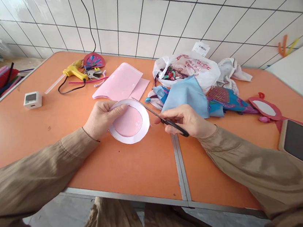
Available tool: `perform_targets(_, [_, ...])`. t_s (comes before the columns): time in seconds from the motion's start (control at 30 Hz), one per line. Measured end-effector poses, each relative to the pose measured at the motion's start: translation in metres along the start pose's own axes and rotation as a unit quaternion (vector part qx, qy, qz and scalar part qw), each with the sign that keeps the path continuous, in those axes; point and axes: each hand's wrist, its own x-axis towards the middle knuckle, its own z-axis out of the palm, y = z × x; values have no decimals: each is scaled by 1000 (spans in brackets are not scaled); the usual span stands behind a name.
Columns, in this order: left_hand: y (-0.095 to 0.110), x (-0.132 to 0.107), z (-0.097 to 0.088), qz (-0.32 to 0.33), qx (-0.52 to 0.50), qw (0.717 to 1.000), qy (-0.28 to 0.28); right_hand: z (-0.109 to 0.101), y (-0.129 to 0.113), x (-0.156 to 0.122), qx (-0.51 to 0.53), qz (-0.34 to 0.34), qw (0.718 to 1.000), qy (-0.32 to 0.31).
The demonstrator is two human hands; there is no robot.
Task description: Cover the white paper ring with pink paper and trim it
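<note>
while left hand (101, 118) pinches edge of white-rimmed pink disc (129, 122) above tabletop (113, 166), right hand (189, 120) grips scissors (171, 123), blades near disc's upper right edge; pink sheet (121, 80) just behind; room toward metal front edge (123, 198).

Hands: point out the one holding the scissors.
The right hand: black scissors are in its grasp, whereas the left hand grips the white ring.

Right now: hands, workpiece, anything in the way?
Left hand gripping white-rimmed pink disc. Right hand holding scissors by the disc's upper-right rim. Pink sheet just beyond; nothing visibly blocking.
</note>
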Motion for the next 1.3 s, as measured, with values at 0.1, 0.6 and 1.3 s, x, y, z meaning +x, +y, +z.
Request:
perform_targets(0.1, [0, 0, 0, -2, -2, 1000, 2, 0, 1, 0, 3, -5, 1000, -1])
perform_targets(0.6, [3, -2, 2, -11, -6, 1000, 1, 1, -5, -1, 12, 14, 1000, 15])
perform_targets(1.3, [4, 1, 0, -14, -31, 999, -24, -4, -4, 0, -2, 15, 1000, 4])
